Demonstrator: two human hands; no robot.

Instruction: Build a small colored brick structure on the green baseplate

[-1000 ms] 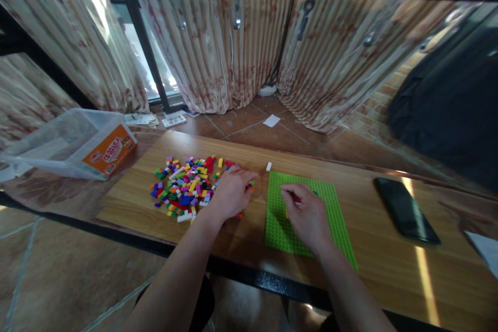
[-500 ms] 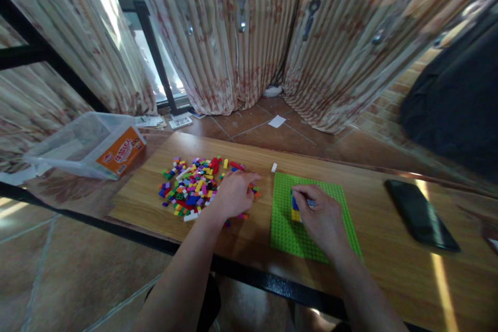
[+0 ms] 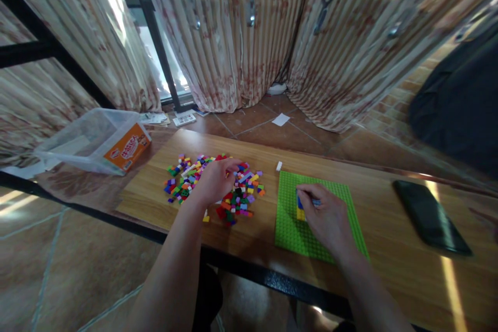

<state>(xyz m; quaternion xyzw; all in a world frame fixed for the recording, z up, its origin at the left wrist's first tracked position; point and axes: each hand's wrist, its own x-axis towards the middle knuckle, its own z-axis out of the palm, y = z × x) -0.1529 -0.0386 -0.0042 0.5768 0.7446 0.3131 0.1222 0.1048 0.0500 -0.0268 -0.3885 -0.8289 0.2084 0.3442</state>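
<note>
The green baseplate (image 3: 295, 228) lay flat on the wooden table (image 3: 389, 259), its long axis running from about 6 o'clock to 12 o'clock, leaning slightly toward 11 at the far end. On it, near the far left quarter, stood a small block of blue and yellow bricks (image 3: 300, 208), the blue part at 12 o'clock of the yellow; its long axis could not be made out.

The right hand (image 3: 326, 215) rested over the plate, fingers curled inward, fingertips (image 3: 307, 194) pinched against the top of the blue and yellow bricks (thumb hidden beneath the hand, so the exact grip could not be confirmed). The wrist trailed off toward 5 o'clock.

The left hand (image 3: 213, 180) lay palm down on the loose brick pile (image 3: 233, 192), at 9 o'clock of the plate. Its fingers were partly bent and pointed toward 2 o'clock, touching bricks near the far edge of the pile; whether any brick was pinched between them could not be told.

A single white brick (image 3: 279, 166) sat just beyond the plate's far left corner, apart from the pile. A clear plastic tub (image 3: 89, 140) with an orange label stood at 10 o'clock. A dark phone (image 3: 431, 216) lay at 3 o'clock of the plate, well apart from it.
</note>
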